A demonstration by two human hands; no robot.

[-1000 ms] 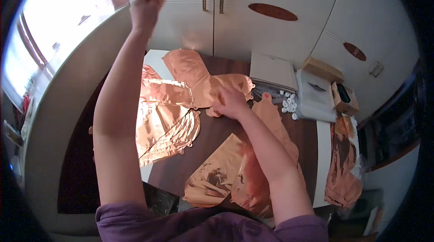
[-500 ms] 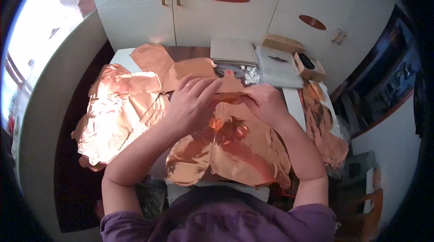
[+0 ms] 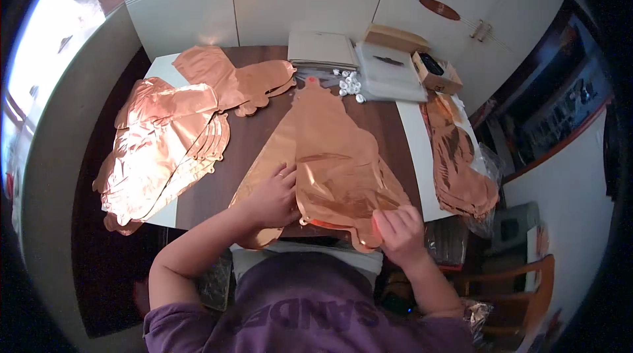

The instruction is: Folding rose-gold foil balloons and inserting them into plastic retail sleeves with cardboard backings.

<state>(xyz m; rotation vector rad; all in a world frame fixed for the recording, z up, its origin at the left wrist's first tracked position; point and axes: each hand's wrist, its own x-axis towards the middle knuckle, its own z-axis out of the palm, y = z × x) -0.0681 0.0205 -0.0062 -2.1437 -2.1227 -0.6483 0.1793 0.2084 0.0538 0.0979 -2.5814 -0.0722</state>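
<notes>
A flat rose-gold foil balloon (image 3: 339, 145) lies before me with part of it folded over, its narrow tabbed end pointing away. My right hand (image 3: 399, 231) pinches its near right edge beside a rounded tab; the fingertips are closed on the foil. My left hand (image 3: 275, 193) rests on the left part of the foil, fingers stretched forward along the fold's edge and pressing down. A ring shows on one finger. The left thumb is hidden.
Shiny flat foil balloons (image 3: 158, 148) are stacked at the left, with more foil (image 3: 234, 82) behind. Small white pieces (image 3: 349, 84), a cardboard stack (image 3: 322, 48), clear plastic sleeves (image 3: 389, 72) and an open box (image 3: 436, 76) stand at the back. More foil (image 3: 455, 165) lies right. A wooden chair (image 3: 544, 280) is nearby.
Both hands have come down from the balloon's far end toward me, the right to the near right edge. The foil now lies flatter, folded over. The view has shifted slightly.
</notes>
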